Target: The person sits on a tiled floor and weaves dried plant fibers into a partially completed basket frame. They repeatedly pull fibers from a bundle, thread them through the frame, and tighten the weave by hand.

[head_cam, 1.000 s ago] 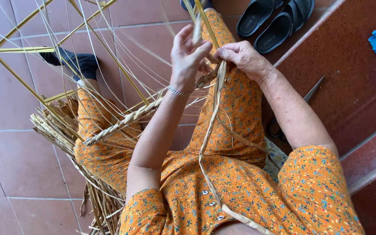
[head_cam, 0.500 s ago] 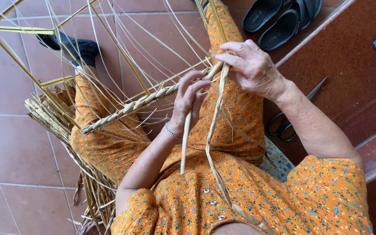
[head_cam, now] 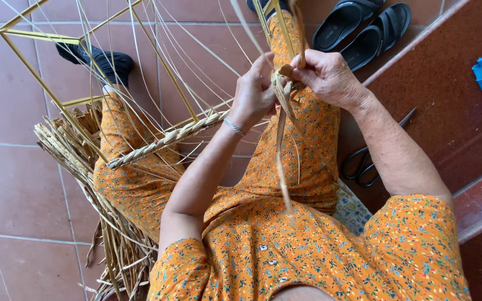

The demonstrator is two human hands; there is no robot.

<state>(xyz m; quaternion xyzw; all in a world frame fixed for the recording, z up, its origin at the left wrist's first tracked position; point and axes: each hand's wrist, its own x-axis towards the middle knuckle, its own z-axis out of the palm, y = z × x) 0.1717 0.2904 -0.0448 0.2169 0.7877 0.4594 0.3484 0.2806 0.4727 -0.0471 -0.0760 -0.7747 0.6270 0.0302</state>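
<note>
Pinching pale straw strands point(head_cam: 282, 95) at upper centre of the head view, the left hand point(head_cam: 255, 92) and right hand point(head_cam: 327, 75) sit close together, fingers curled tight on the fibres. A braided straw band point(head_cam: 165, 139) runs down-left from the hands toward a heap of loose straw point(head_cam: 93, 189) at lower left. Black scissors point(head_cam: 364, 161) lie at right; black sandals point(head_cam: 361, 28) sit at top.
</note>
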